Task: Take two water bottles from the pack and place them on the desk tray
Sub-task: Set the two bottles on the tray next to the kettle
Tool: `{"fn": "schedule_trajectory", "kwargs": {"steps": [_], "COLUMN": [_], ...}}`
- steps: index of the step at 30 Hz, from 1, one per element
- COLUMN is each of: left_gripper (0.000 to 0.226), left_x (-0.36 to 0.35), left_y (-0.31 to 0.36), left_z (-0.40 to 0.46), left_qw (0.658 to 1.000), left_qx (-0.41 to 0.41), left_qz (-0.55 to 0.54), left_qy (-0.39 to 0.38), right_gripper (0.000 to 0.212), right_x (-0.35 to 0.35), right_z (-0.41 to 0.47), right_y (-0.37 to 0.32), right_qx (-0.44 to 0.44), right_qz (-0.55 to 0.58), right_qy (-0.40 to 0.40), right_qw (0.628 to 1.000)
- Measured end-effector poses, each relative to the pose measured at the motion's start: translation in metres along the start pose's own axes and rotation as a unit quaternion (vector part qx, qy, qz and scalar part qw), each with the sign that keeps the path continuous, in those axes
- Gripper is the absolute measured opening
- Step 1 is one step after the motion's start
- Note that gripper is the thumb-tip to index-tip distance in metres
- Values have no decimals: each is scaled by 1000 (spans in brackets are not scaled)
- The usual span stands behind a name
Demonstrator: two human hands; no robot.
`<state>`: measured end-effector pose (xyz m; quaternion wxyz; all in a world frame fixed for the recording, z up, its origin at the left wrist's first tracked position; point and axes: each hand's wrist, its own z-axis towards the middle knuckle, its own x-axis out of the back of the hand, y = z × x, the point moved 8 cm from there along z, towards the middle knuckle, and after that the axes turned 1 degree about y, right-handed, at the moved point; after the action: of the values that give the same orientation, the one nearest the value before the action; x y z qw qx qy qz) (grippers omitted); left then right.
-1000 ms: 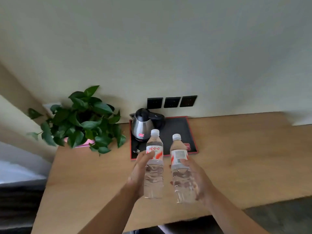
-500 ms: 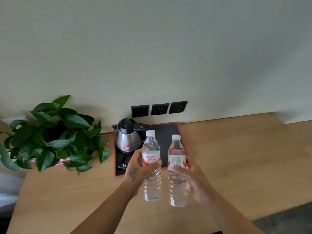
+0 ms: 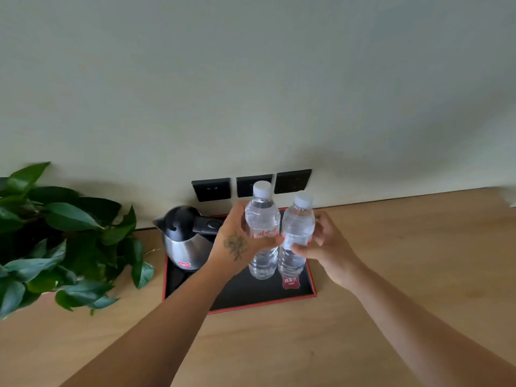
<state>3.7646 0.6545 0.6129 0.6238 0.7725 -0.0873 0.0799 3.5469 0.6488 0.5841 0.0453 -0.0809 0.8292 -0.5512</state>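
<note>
Two clear water bottles with white caps stand upright side by side over the black, red-rimmed desk tray (image 3: pixel 259 304). My left hand (image 3: pixel 234 244) grips the left bottle (image 3: pixel 262 222) around its red-lettered label. My right hand (image 3: pixel 324 247) grips the right bottle (image 3: pixel 297 230) at its middle. The bottle bases are low over the tray's right half; I cannot tell whether they touch it. The pack is not in view.
A steel kettle (image 3: pixel 185 241) with a black lid and handle fills the tray's left part. A leafy potted plant (image 3: pixel 50 238) stands at the left on the wooden desk (image 3: pixel 405 261). Three black wall sockets (image 3: pixel 212 189) sit behind the tray.
Both hands have carried the bottles forward from above the bare desk to over the tray's right half. The view has come closer to the tray and shifted.
</note>
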Motion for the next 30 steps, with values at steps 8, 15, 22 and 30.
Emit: {"fn": "schedule_trajectory", "kwargs": {"steps": [8,15,22,30], "left_gripper": [76,68,58,58], "left_x": [-16,-38,-48,-44], "left_y": [5,-20,-35,-35], "left_z": [56,81,90,96], "left_qw": [985,943,954,971], "left_qx": [-23,-22,0,11], "left_qz": [167,333,296,231], "left_qy": [-21,-4,40,60], "right_gripper": [74,75,76,79], "right_x": [15,17,21,22], "right_z": [63,95,113,123], "right_y": [-19,2,18,22], "right_qx": [33,44,53,59], "right_qz": [-104,-146,-202,-184], "right_qy": [-30,-5,-1,0], "right_qw": [994,988,978,981]}}
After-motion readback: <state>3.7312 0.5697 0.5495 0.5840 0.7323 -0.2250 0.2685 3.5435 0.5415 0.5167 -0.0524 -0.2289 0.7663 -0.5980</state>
